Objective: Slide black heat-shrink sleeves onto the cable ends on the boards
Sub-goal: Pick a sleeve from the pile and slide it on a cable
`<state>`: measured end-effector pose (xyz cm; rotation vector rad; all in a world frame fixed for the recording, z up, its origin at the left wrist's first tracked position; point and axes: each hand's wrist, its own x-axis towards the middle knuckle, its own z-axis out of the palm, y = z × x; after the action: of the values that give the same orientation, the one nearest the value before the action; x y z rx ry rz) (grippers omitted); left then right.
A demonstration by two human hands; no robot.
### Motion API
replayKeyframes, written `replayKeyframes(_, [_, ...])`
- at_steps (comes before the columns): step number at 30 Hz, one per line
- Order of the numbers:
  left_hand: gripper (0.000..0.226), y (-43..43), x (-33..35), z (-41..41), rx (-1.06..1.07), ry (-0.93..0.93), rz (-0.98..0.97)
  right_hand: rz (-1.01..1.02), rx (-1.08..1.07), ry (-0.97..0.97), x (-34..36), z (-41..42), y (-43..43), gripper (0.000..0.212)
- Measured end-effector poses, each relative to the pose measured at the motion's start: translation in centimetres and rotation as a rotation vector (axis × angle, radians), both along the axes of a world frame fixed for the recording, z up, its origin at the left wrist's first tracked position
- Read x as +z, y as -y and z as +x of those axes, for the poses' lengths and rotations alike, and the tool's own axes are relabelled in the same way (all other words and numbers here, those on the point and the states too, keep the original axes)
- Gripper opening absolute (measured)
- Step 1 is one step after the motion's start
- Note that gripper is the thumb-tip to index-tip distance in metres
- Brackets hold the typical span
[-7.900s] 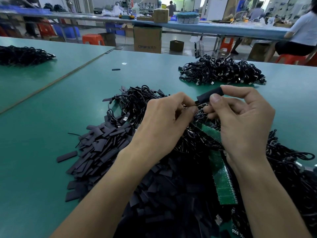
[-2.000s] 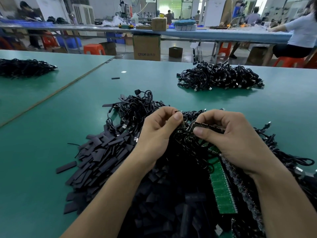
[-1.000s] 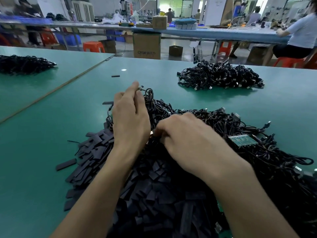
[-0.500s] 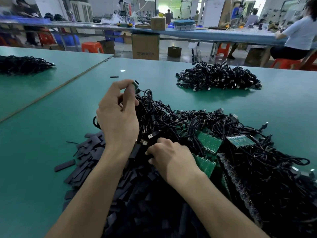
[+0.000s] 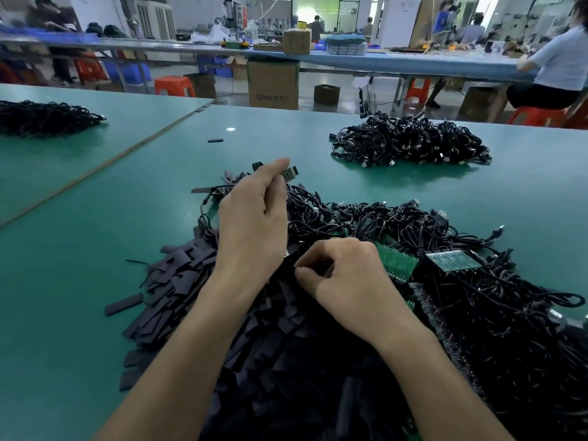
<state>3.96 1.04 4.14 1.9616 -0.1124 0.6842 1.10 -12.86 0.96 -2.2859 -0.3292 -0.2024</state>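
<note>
Left hand [image 5: 251,224] pinches a small board [image 5: 290,174], right hand [image 5: 343,275] a sleeve [image 5: 292,253]; tangled cables [image 5: 318,218] could snag the lift

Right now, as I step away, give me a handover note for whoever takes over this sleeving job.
Left hand: fingers pinch a small green circuit board, held above the tangled heap of black cables and green boards.
Right hand: fingers curled into the pile of flat black heat-shrink sleeves; a grip on one is unclear.
Done: no sleeve on the held board.
Left: sleeve it, then the rest of the heap.
</note>
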Motion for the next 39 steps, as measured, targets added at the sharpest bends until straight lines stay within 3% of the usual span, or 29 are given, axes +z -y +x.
replayKeyframes(5, [0.043,0.3,-0.1,0.1,-0.104,-0.015,-0.005,0.072,0.044,-0.086,0.4,-0.4,0.8,0.014])
replayKeyframes(9, [0.024,0.2,-0.2,0.2,-0.137,-0.015,-0.026,0.139,0.037,-0.118,1.5,-0.9,1.4,0.019])
replayKeyframes(15, [0.018,0.4,0.0,-0.3,-0.199,0.006,0.056,0.442,-0.021,-0.067,3.9,-1.5,3.1,0.014])
replayKeyframes(25, [0.017,0.9,0.4,-1.2,-0.247,-0.008,0.067,0.363,-0.072,0.129,3.9,-0.9,4.0,0.026])
replayKeyframes(31, [0.014,0.8,0.4,-1.1,-0.279,-0.032,0.022,0.465,-0.150,0.208,4.0,-1.0,4.0,0.013])
replayKeyframes(39, [0.009,0.7,0.6,-0.9,-0.302,-0.037,-0.039,0.405,-0.135,0.214,4.4,-1.1,4.4,0.030])
